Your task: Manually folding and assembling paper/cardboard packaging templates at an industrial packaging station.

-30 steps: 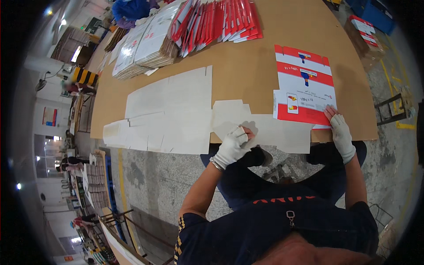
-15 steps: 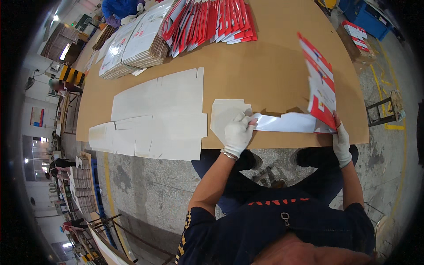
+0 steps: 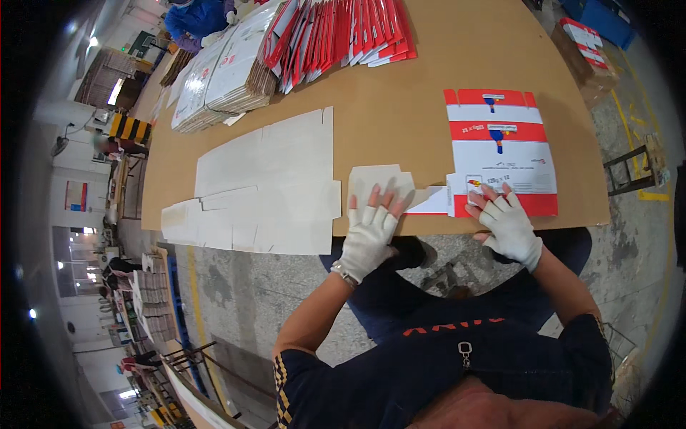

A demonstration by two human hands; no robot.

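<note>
A red and white printed carton (image 3: 525,159) lies flat with its printed side up at the right of the table. My right hand (image 3: 509,227), in a white glove with bare fingertips, rests open on its near red edge. My left hand (image 3: 368,239), gloved the same way, has its fingers spread over a small whitish-grey card piece (image 3: 379,177). Between the hands, a narrow white and red flap (image 3: 432,204) shows beside the carton. Further left, large plain whitish-grey carton sheets (image 3: 275,168) lie flat and overlap one another.
A fanned row of red and white folded cartons (image 3: 350,36) stands at the far side of the brown-topped table (image 3: 400,121). Left of it are tied bundles of flat cartons (image 3: 221,79). A co-worker in blue (image 3: 196,21) is behind them. A cardboard box (image 3: 582,61) stands off the right edge.
The printed carton, raised and folded before, now lies flat. My left hand has gone from pinching the white strip to lying spread on the card; my right hand has moved left onto the carton.
</note>
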